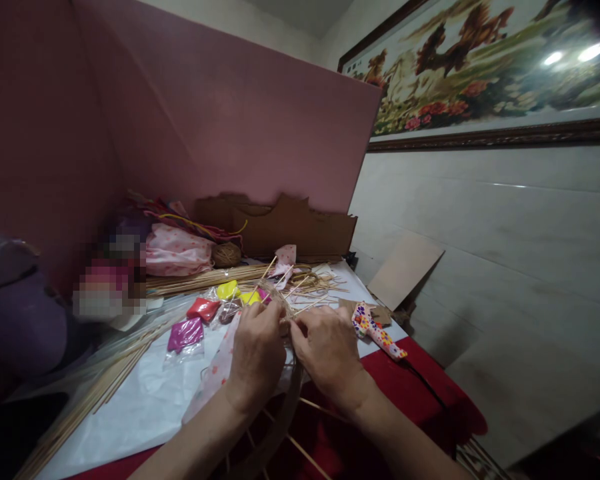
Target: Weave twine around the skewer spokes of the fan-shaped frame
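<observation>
Both hands work close together on a tan hoop (294, 393) crossed by thin wooden sticks (307, 456), held above the table's front edge. My left hand (260, 347) is closed on the far part of its rim, knuckles up. Pressed against that same part of the rim are the curled fingers and thumb of my right hand (327, 343). The fingertips are partly hidden, so whether a strand is pinched between them is unclear. Several stick ends poke out beyond the rim. A pink spotted cloth (215, 380) lies by my left wrist.
Purple (185, 335), red (203, 308) and yellow (227, 289) packets lie left of my hands. Behind them are a stick bundle (190, 280) and a twine ball (227, 254). A flower-patterned piece (377, 331) sits at right. Torn cardboard (290, 227) stands along the back.
</observation>
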The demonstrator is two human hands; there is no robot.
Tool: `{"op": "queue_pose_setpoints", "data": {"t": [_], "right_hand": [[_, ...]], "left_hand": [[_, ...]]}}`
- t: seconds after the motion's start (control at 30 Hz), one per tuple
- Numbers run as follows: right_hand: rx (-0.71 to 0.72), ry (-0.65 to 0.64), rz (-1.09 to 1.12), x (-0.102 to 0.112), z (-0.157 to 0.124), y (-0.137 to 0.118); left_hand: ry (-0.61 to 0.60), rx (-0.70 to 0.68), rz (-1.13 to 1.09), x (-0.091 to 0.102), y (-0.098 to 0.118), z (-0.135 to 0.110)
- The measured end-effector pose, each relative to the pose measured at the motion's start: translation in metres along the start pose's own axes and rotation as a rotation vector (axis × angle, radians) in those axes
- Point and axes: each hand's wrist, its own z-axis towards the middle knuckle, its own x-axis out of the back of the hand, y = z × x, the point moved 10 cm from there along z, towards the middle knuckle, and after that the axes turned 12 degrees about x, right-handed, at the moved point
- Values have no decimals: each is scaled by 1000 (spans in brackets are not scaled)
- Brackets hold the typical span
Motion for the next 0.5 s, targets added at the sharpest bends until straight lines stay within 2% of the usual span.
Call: {"op": "queue_pose_setpoints", "data": {"t": [0.3, 0.5], "right_hand": [[-5, 9, 12, -3, -2, 0], [16, -3, 15, 2, -4, 0]], "left_hand": [[-6, 6, 6, -1, 0, 0], [1, 0, -19, 1, 1, 0]]}}
